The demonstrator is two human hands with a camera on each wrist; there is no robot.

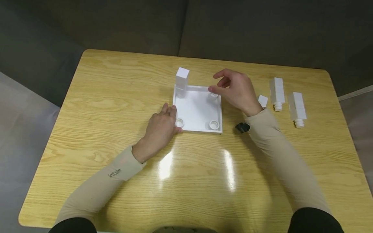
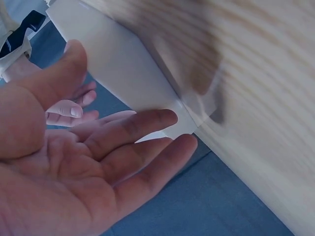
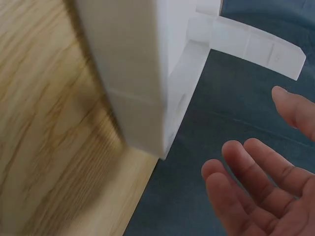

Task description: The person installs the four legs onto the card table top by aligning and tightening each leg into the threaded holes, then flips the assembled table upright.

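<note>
A white square tray with raised edges (image 1: 198, 108) lies on the table, with round threaded sockets at its corners. One white square post (image 1: 182, 77) stands upright in the far left corner. My left hand (image 1: 161, 124) rests against the tray's near left corner, fingers along the left side and thumb by the front edge; the left wrist view shows its palm beside the tray wall (image 2: 113, 54). Over the far right socket (image 1: 213, 95) hovers my right hand (image 1: 236, 87), its fingers loosely bent and nothing between them. In the right wrist view the post (image 3: 256, 46) juts from the tray's far corner.
Two white posts with screw ends (image 1: 278, 92) (image 1: 298, 106) lie on the right of the wooden table (image 1: 116, 81). Another white piece (image 1: 263, 101) is partly hidden behind my right wrist. A black device (image 1: 243, 127) sits at that wrist. Dark curtain hangs beyond the table.
</note>
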